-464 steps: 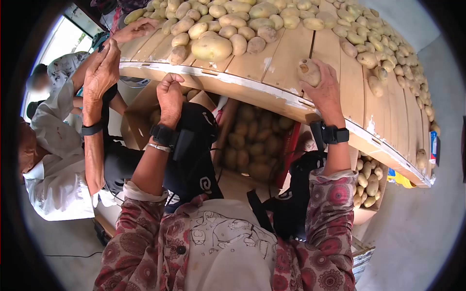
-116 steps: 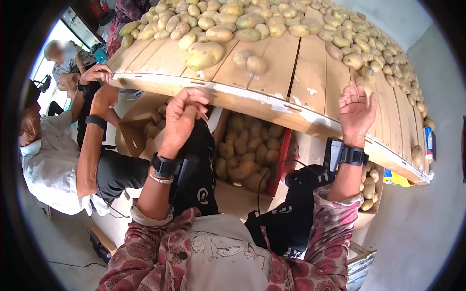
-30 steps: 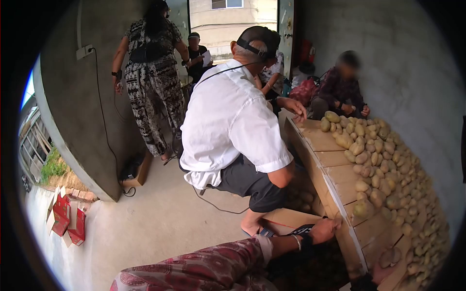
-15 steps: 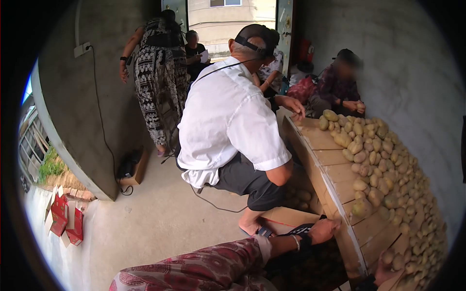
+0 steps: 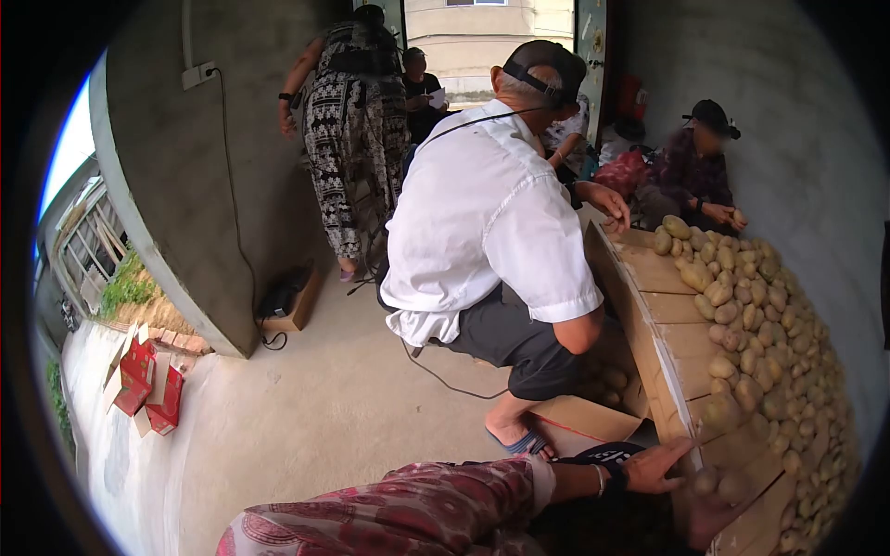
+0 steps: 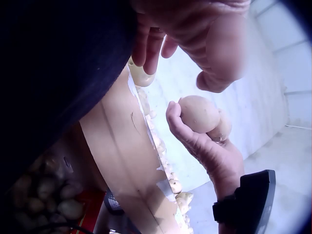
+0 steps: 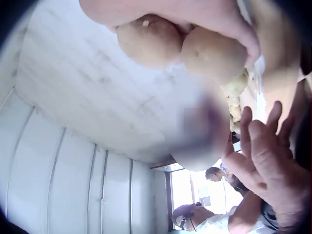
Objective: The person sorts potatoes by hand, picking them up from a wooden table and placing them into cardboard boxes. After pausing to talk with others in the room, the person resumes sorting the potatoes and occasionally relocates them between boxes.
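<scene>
Two potatoes (image 7: 213, 52) are gripped side by side by the right hand (image 7: 195, 14), whose thumb and fingers curl round them in the right wrist view. The left wrist view shows the same pair (image 6: 199, 114) in the right hand (image 6: 214, 156). Empty, with fingers apart, the left hand (image 6: 195, 34) hangs just above them; in the head view this hand (image 5: 656, 465) is at the board edge, beside the right hand (image 5: 709, 519). A large potato (image 5: 719, 413) lies on the boards close by.
A heap of potatoes (image 5: 788, 371) covers the wall side of the wooden table (image 5: 681, 347). Someone in a white shirt (image 5: 491, 222) crouches alongside. Below the table edge is an open carton (image 5: 589, 417); more potatoes (image 6: 46, 187) lie under it. Red boxes (image 5: 148, 380) stand by the doorway.
The left hand has opened from a loose curl and reached toward the right hand. The right hand has lifted its potatoes from the boards toward the table edge. The head view has shifted slightly left.
</scene>
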`<state>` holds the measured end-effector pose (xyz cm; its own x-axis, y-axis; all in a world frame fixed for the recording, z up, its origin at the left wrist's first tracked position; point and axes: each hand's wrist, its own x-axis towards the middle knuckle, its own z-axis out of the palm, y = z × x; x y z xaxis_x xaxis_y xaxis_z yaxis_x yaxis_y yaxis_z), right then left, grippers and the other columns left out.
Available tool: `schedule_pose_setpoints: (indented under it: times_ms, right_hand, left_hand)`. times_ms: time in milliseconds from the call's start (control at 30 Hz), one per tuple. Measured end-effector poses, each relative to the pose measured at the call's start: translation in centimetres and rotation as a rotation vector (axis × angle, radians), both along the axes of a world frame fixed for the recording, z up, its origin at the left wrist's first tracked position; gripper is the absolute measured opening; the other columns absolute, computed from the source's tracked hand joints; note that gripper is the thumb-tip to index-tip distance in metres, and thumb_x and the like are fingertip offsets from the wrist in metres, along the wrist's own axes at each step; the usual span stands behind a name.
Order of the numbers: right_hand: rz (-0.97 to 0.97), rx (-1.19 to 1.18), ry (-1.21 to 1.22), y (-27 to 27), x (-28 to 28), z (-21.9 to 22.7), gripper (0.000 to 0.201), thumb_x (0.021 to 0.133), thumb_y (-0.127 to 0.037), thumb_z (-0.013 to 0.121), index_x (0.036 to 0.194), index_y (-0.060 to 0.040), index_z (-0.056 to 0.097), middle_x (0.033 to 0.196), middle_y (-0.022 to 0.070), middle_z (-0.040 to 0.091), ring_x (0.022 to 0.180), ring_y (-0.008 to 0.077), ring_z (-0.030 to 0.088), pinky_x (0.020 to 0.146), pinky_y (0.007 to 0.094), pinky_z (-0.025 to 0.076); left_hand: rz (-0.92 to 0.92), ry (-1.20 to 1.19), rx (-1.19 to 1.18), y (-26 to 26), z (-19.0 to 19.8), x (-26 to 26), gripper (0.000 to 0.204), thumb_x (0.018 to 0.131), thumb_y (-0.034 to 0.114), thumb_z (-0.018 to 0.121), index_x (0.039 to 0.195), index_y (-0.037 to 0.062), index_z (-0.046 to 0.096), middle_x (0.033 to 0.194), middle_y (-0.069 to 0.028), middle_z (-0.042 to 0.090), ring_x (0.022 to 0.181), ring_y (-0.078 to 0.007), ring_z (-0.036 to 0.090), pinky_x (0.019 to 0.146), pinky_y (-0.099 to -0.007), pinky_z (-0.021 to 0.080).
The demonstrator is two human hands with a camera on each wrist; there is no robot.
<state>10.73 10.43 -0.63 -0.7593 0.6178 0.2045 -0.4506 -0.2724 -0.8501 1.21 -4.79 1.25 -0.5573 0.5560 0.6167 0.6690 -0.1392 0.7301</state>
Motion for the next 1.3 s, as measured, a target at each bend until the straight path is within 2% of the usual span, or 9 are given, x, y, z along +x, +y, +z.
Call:
schedule_pose_setpoints:
  times_ms: [100, 200, 300, 500, 567, 633, 833, 1033, 1300]
  right_hand:
    - [0.012, 0.109, -0.023, 0.9, 0.7, -1.7, 0.059, 0.086, -0.042, 0.049, 0.132, -0.0084, 0.033, 0.134, 0.0197, 0.038, 0.122, 0.0303, 0.039, 0.095, 0.0466, 0.037]
    - [0.448, -0.574, 0.199, -1.3, 0.7, 0.3, 0.061, 0.09, -0.045, 0.041, 0.136, -0.0109, 0.021, 0.14, 0.0231, 0.03, 0.125, 0.0307, 0.034, 0.097, 0.0485, 0.036]
    - [0.568, -0.275, 0.204, -1.2, 1.3, 1.3, 0.062, 0.089, -0.045, 0.045, 0.135, -0.0073, 0.025, 0.134, 0.0229, 0.037, 0.121, 0.0296, 0.04, 0.092, 0.0434, 0.041]
    - [0.269, -0.724, 0.252, 5.3, 4.6, 1.6, 0.048, 0.086, -0.03, 0.056, 0.128, -0.0107, 0.043, 0.125, 0.0168, 0.045, 0.111, 0.0301, 0.047, 0.08, 0.0393, 0.049]
    - [0.163, -0.497, 0.326, 7.6, 6.2, -0.7, 0.043, 0.087, -0.024, 0.055, 0.126, -0.007, 0.045, 0.124, 0.0157, 0.046, 0.11, 0.03, 0.048, 0.078, 0.0373, 0.05]
    - [-0.495, -0.02, -0.076, 8.5, 7.6, -1.6, 0.043, 0.088, -0.013, 0.052, 0.128, -0.0036, 0.042, 0.125, 0.0139, 0.046, 0.112, 0.0306, 0.047, 0.081, 0.0329, 0.049]
    - [-0.687, 0.394, -0.077, 10.8, 9.7, -1.1, 0.035, 0.083, -0.022, 0.053, 0.106, 0.0042, 0.054, 0.101, 0.0159, 0.059, 0.093, 0.0318, 0.057, 0.076, 0.0427, 0.049]
    - [-0.091, -0.729, 0.483, 11.0, 12.9, 1.9, 0.035, 0.077, -0.016, 0.057, 0.104, 0.0051, 0.052, 0.103, 0.0151, 0.055, 0.101, 0.0327, 0.051, 0.085, 0.048, 0.045]
    - [-0.25, -0.551, 0.471, 10.9, 14.7, 2.7, 0.033, 0.074, -0.015, 0.06, 0.101, 0.0038, 0.053, 0.102, 0.014, 0.054, 0.104, 0.031, 0.048, 0.091, 0.0509, 0.041]
  left_hand:
    - [-0.122, -0.055, 0.007, -1.4, 1.9, -0.4, 0.061, 0.073, 0.017, 0.062, 0.127, 0.0062, 0.034, 0.103, -0.0191, 0.056, 0.085, -0.0334, 0.059, 0.074, -0.0381, 0.049]
    - [-0.264, -0.101, -0.097, -0.5, 1.3, -1.2, 0.053, 0.074, 0.018, 0.061, 0.121, 0.0067, 0.04, 0.098, -0.0207, 0.058, 0.091, -0.036, 0.059, 0.078, -0.0383, 0.048]
    - [-0.195, -0.067, -0.204, 0.2, -0.1, -1.6, 0.047, 0.072, 0.017, 0.062, 0.115, 0.0064, 0.044, 0.097, -0.0207, 0.057, 0.093, -0.0382, 0.057, 0.08, -0.0391, 0.047]
    - [0.02, 0.03, -0.037, 1.0, -1.2, -2.4, 0.045, 0.069, 0.013, 0.062, 0.109, 0.0036, 0.045, 0.105, -0.0205, 0.051, 0.098, -0.0395, 0.052, 0.083, -0.0398, 0.045]
    - [0.073, -0.045, -0.013, 1.0, -1.2, -2.7, 0.044, 0.069, 0.013, 0.062, 0.108, 0.0024, 0.044, 0.104, -0.0209, 0.05, 0.098, -0.0391, 0.052, 0.083, -0.0399, 0.044]
    - [0.066, -0.059, -0.02, 0.8, -1.5, -3.2, 0.042, 0.071, 0.013, 0.062, 0.108, 0.0024, 0.044, 0.102, -0.0208, 0.051, 0.096, -0.0389, 0.053, 0.082, -0.0402, 0.045]
    - [0.029, -0.009, 0.035, 0.6, -1.6, -3.9, 0.032, 0.08, 0.018, 0.053, 0.106, 0.0009, 0.049, 0.099, -0.021, 0.055, 0.095, -0.0383, 0.054, 0.083, -0.0397, 0.044]
    - [0.005, -0.115, 0.032, 0.7, -2.0, -4.2, 0.033, 0.078, 0.017, 0.053, 0.105, -0.0011, 0.05, 0.099, -0.0228, 0.057, 0.095, -0.0403, 0.055, 0.083, -0.0416, 0.044]
    - [0.143, -0.091, 0.002, 0.7, -1.3, -3.9, 0.036, 0.082, 0.021, 0.055, 0.109, -0.0006, 0.047, 0.101, -0.0217, 0.054, 0.098, -0.0385, 0.052, 0.085, -0.0403, 0.042]
